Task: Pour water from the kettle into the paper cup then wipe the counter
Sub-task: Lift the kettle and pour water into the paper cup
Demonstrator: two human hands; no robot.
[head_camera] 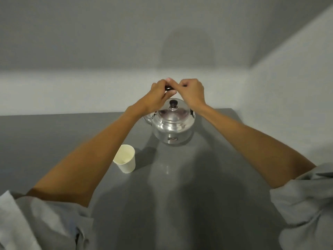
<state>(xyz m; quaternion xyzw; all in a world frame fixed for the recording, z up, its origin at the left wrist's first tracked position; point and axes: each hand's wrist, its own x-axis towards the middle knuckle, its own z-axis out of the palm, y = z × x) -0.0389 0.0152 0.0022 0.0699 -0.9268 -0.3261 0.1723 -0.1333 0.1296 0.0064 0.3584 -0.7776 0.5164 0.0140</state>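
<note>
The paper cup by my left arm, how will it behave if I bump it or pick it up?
The paper cup looks thin-walled and seemingly empty, so it is probably very light and would slide or tip at a nudge. Its narrower base suggests poor stability. A firm squeeze would likely crush it.

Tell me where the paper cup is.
The paper cup stands upright on the grey counter, left of centre, nearer the person than the kettle, beside the left forearm.

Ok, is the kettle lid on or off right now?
On. The lid sits closed on the kettle, black knob upright, while both hands grip the handle above it.
</note>
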